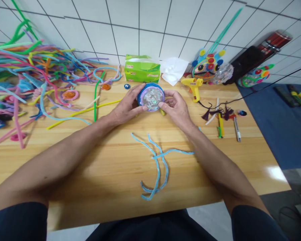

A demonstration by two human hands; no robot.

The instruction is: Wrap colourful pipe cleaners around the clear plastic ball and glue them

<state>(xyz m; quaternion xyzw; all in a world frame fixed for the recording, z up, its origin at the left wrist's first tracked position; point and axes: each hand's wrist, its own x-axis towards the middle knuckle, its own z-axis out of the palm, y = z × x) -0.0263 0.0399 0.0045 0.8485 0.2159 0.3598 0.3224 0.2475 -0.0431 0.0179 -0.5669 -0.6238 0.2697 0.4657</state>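
Observation:
Between my hands is a round, see-through, shiny piece (152, 97) with a purple and blue ring around its rim. My left hand (128, 105) curves around its left side, the thumb on the near edge. My right hand (177, 106) grips the right side, its thumb and fingers at the rim. What lies beneath the piece is hidden, though a short yellowish bit (162, 112) shows by my right fingers. Nearer to me, several light-blue pipe cleaners (157, 164) lie bent and crossed on the wooden table (110, 190).
A heap of coloured pipe cleaners (40, 73) spreads over the left. At the back stand a green tissue pack (142, 72) and a crumpled white tissue (173, 70). Rightward are a yellow glue gun (193, 87) with a black cord, a decorated figure (208, 67) and a utility knife (237, 129).

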